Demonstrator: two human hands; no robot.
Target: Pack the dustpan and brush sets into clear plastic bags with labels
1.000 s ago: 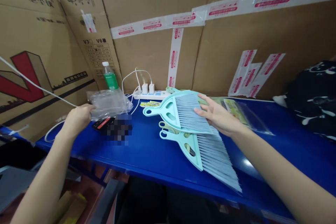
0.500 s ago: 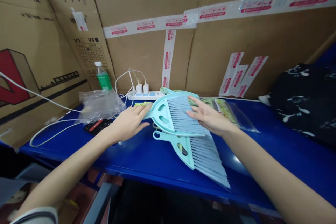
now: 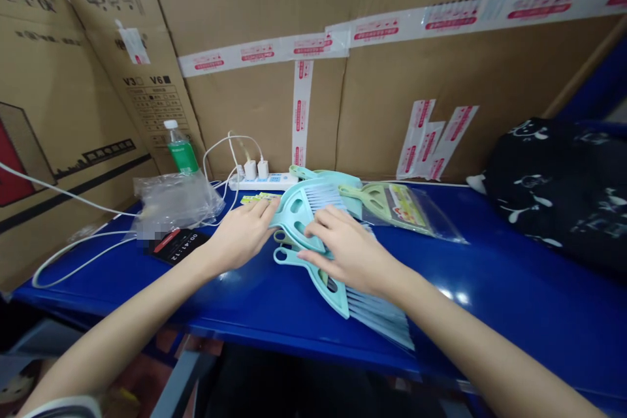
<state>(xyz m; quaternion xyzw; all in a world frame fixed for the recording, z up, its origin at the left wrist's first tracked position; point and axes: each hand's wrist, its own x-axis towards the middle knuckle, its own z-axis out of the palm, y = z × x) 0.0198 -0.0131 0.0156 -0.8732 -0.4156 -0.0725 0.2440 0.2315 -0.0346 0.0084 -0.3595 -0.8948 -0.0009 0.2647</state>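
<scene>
Two mint-green hand brushes lie stacked on the blue table (image 3: 490, 300). The upper brush (image 3: 306, 199) has its handle pointing left; the lower brush (image 3: 372, 313) fans its pale bristles toward the front edge. My left hand (image 3: 242, 235) rests beside the upper brush's handle, fingertips touching its end, fingers loosely extended. My right hand (image 3: 343, 248) lies over the upper brush's body, fingers curled down on it. A bagged brush set (image 3: 401, 206) with a yellow-green handle sits just behind.
A crumpled clear plastic bag (image 3: 171, 199) and a black timer (image 3: 176, 243) lie at the left. A green bottle (image 3: 180, 149), a white power strip (image 3: 262, 177) with chargers and cables stand at the back. Cardboard walls (image 3: 274, 91) surround the table. A black patterned bag (image 3: 563, 189) is at right.
My left hand left the plastic bag and came right to the brush handle. My right hand slid from the bristles leftward onto the upper brush's body.
</scene>
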